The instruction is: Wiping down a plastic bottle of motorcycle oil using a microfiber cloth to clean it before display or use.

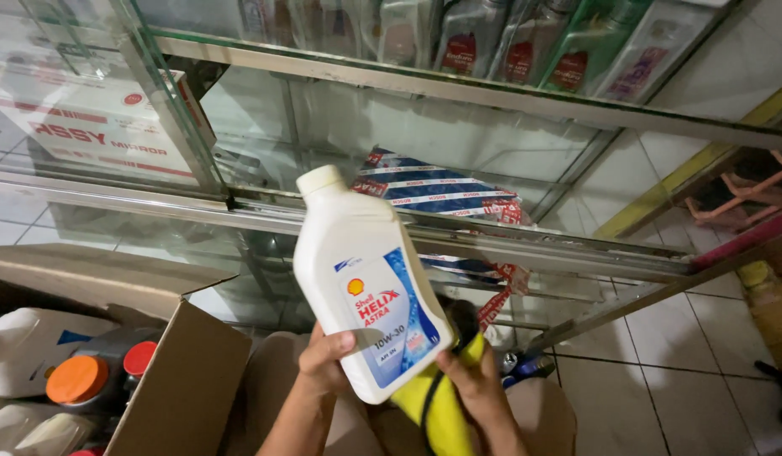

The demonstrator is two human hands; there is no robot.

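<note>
In the middle of the frame a white plastic bottle with a white screw cap and a blue label is held up, tilted so the cap leans toward the upper left. The left hand grips its lower left edge, thumb laid across the front face and fingers wrapped behind. The right hand holds the lower right corner and at the same time clutches a yellow cloth against the underside of the bottle; its fingers are curled closed around both. The bottle looks full and sealed, so it is likely fairly heavy for its size, with stiff walls that give a little under pressure; the smooth plastic could be slippery, more so if oily. The flat sides near the base, where both hands are now, seem the surest place to hold it, or the narrower neck under the cap. Behind it stands a glass display cabinet with grey and green bottles on its top shelf and a blue and red striped packet on the lower one. At the lower left an open cardboard box holds more bottles, one with an orange cap. White floor tiles fill the lower right.
</note>
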